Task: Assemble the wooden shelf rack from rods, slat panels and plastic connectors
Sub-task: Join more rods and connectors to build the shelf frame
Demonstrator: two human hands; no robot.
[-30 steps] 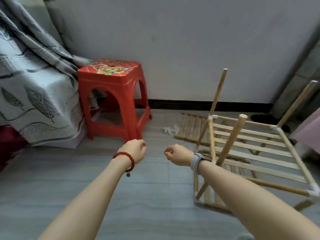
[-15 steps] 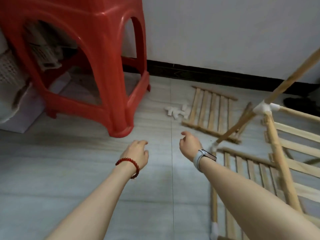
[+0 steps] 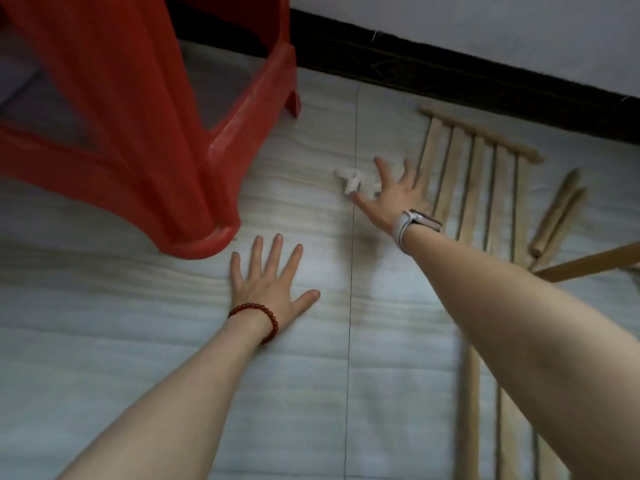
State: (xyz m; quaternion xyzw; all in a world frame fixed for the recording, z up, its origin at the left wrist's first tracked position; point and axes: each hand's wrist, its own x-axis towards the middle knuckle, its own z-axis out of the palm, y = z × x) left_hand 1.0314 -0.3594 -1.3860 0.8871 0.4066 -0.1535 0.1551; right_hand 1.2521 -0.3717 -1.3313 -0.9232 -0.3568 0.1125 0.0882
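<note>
head view, looking down at a pale grey tiled floor (image 3: 145, 341). left hand (image 3: 268, 282) lies flat, palm down, all five fingers straight and spread, thumb out to the right; it holds nothing. whether the palm actually presses the floor or sits just above it cannot be told. a red bead bracelet (image 3: 258, 315) circles that wrist. the hand is just below the near leg of a red plastic stool (image 3: 131, 109), apart from it.

right hand (image 3: 391, 197) is stretched forward, fingers splayed wide and straight, nothing grasped. it is motion-blurred. its thumb and forefinger side is right at a small cluster of white plastic connectors (image 3: 349, 180) on the floor; contact cannot be confirmed through the blur. a pale-strapped watch (image 3: 414, 225) sits on the right wrist.

a wooden slat panel (image 3: 485, 174) lies flat on the floor just right of the right hand, its cross rail near the black skirting (image 3: 450, 67). two loose short rods (image 3: 557, 216) lie side by side further right. one long rod (image 3: 588, 263) slants in from the right edge. more wooden rods and slats (image 3: 469, 410) run down the lower right, partly hidden behind the right forearm.
</note>
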